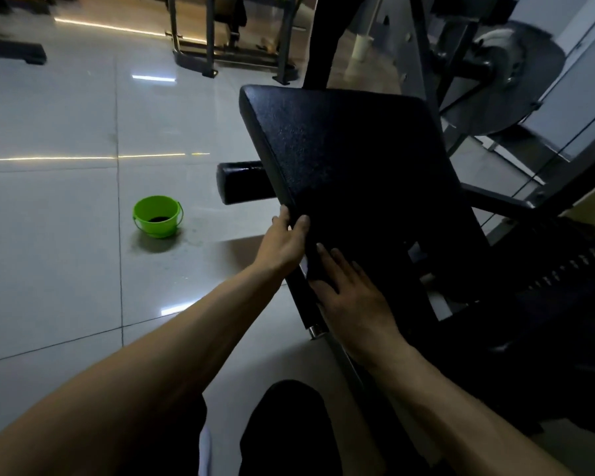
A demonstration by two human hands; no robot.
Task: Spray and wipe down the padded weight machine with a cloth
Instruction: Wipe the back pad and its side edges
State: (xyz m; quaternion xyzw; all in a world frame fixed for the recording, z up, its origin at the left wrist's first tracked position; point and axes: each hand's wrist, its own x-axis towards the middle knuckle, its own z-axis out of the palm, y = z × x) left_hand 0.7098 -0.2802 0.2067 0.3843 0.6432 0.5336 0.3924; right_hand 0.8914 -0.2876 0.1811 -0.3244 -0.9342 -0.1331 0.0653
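Note:
The black padded board (354, 166) of the weight machine stands tilted in front of me. My left hand (284, 240) grips its lower left edge, with the thumb on the face and the fingers curled round the side. My right hand (352, 300) lies just below, fingers straight and spread, pressing on a dark patch (315, 269) at the pad's bottom edge. That patch looks like a cloth, but the dim light does not let me be sure. No spray bottle is in view.
A green bucket (157, 217) stands on the glossy tiled floor to the left. A black roller pad (243, 182) sticks out left of the board. A weight plate (505, 84) and frame bars are behind on the right, other machines (220, 39) farther back.

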